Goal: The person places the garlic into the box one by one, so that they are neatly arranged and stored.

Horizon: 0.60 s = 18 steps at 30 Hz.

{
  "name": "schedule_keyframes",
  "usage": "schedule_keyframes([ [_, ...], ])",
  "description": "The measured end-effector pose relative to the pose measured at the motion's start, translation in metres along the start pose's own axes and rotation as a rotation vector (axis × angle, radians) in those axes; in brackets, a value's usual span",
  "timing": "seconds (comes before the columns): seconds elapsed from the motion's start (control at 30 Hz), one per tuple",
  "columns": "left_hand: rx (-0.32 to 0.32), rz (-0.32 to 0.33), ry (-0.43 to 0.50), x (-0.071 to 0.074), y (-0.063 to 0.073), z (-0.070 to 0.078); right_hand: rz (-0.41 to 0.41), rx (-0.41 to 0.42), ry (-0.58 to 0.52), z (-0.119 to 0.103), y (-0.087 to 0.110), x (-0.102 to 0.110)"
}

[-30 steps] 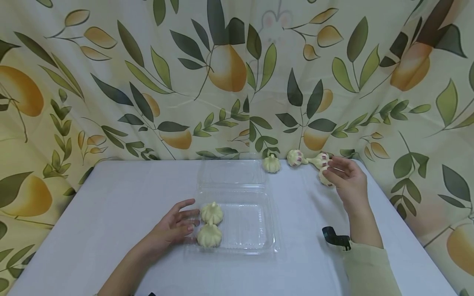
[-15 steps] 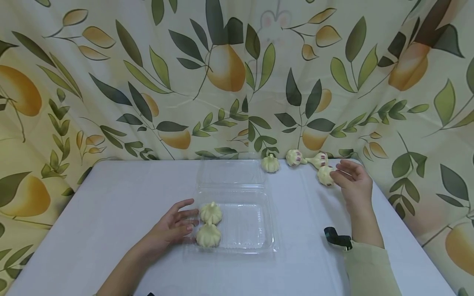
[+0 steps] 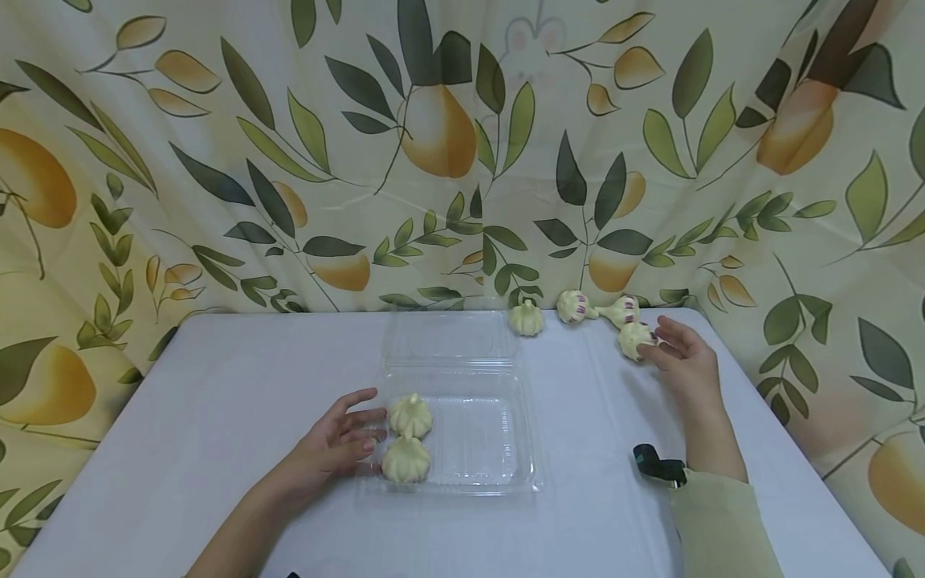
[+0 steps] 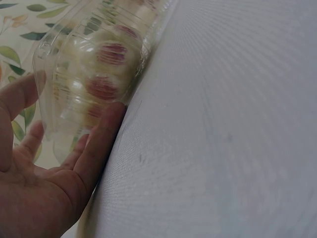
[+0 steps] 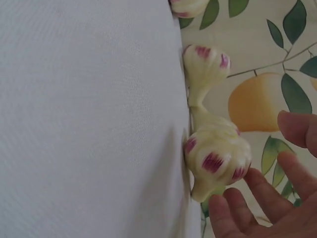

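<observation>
Two garlic bulbs sit one before the other along the left side of an open clear plastic clamshell box; the nearer bulb touches the farther bulb. My left hand rests against the box's left wall with loosely extended fingers. In the left wrist view, purple patches on a garlic bulb show through the plastic. At the back right, my right hand is beside a purple-marked garlic bulb, its fingers spread. In the right wrist view the fingertips are close to this bulb, with the thumb apart from it.
More garlic bulbs lie along the table's back edge: a plain bulb, a purple-marked bulb and another marked bulb. The box's lid is folded back. A fruit-patterned cloth hangs behind the white table.
My right hand first drew slightly right from the nearest loose garlic bulb, then came back a little toward it. The left hand and the box have kept their places.
</observation>
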<state>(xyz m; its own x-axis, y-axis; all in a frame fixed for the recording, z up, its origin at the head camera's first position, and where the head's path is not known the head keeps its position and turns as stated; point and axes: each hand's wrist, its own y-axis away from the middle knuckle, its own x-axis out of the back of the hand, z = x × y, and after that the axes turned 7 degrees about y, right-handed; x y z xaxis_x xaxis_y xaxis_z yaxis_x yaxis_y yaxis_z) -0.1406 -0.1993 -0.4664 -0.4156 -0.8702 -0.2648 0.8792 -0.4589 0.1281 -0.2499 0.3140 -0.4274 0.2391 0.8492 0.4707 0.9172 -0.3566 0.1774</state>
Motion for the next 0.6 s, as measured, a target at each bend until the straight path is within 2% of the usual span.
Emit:
schedule_keyframes([
  [0.13,0.003,-0.001,-0.003,0.0003,-0.0004,0.0002,-0.046,0.085,0.159,0.0021,0.0012,0.0007],
  [0.27,0.009,-0.003,-0.008,0.0002,-0.0006,0.0008,-0.08,0.131,0.254,0.0035,0.0019,0.0005],
  [0.47,0.01,-0.002,-0.007,0.0003,-0.0005,0.0007,-0.123,0.164,0.289,0.0019,0.0029,-0.0031],
  [0.6,0.007,-0.002,-0.01,0.0005,-0.0008,0.0005,-0.19,0.169,0.31,-0.0001,0.0056,-0.0062],
])
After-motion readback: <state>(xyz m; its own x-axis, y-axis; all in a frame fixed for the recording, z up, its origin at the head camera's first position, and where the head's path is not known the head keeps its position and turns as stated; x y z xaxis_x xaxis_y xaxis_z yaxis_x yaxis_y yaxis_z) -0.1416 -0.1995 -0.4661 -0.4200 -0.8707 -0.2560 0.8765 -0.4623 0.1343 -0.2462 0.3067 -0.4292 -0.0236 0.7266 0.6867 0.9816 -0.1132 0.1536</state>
